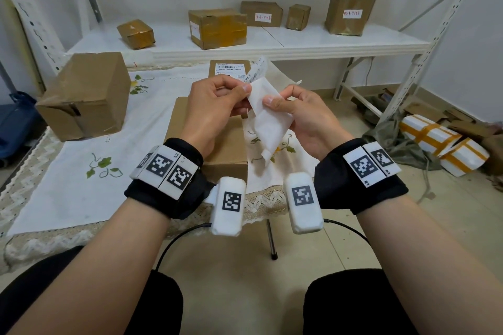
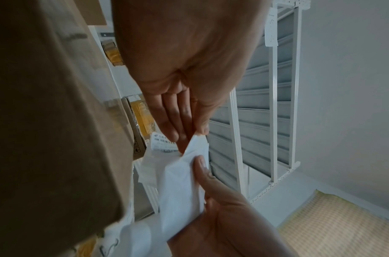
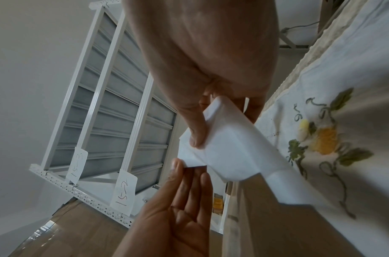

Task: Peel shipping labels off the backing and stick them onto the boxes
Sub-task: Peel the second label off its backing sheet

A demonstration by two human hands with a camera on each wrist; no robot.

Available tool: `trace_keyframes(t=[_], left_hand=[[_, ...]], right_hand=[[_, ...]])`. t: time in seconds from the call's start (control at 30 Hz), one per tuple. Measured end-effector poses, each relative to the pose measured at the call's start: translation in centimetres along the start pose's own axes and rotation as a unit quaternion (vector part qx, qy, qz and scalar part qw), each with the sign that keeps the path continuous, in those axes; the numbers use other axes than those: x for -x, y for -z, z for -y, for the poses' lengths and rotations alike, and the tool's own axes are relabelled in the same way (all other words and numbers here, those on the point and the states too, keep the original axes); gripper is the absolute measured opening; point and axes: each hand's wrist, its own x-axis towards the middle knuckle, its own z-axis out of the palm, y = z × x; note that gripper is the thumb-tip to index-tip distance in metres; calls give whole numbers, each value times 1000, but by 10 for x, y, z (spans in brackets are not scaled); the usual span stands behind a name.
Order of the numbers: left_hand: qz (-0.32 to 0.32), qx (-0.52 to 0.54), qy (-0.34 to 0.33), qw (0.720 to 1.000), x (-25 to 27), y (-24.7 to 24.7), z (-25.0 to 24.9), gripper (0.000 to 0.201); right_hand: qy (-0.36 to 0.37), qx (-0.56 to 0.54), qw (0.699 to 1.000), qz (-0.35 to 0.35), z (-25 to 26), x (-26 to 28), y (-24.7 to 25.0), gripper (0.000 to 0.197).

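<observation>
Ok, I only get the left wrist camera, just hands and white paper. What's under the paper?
Observer: In the head view the label sheet hangs above a plain cardboard box on a flowered tablecloth.
Operator: Any box labelled already?
Observer: Yes, the box behind it carries a printed barcode label.
Operator: How many on the shelf?
Observer: Five boxes stand on the white shelf.

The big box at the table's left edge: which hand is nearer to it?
Left. The left hand is closer to the big box, though apart from it; the right hand is farther off.
</observation>
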Motion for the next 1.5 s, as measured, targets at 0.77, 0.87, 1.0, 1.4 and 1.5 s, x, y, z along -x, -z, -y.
trace_keyframes(t=[0.77,0.87,1.0,1.4,1.5], left_hand=[[29,-12,-2,999,3,-2,-1,8],[29,-5,-1,1000,2,0,-1,5],[37,12,2,999,4,0,-2,16],[73,26,6,997,7,1,-4,19],[64,1,-7,998,8,1,-4,22]], right_hand=[[-13,16,1000,-21,3,4,-2,21],[-11,14,1000,-16,3,3,-2,22],[-11,-2,1000,2,3,3,-1,13],[-12,-20,1000,-5,1,1,0,27],[-8,-31,999,-5,0,0,-1,23]])
